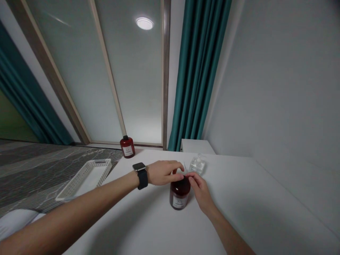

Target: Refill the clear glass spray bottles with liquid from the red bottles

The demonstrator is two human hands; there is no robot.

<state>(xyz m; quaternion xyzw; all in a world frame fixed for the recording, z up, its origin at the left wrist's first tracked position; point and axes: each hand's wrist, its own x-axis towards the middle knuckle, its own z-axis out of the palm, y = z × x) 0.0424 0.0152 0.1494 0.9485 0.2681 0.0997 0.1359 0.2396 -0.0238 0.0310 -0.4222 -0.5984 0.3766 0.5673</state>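
Red bottle (180,195) upright on bench (239,184), beneath fingertips of left hand (161,173), right hand (200,193); cannot tell whether either grips.

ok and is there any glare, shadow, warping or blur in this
Head view throughout: a round light glares on the glass door; soft shadow falls on the white table below the left forearm; the left door frame slants, probably wide-angle distortion; the label on the front bottle is too soft to read.
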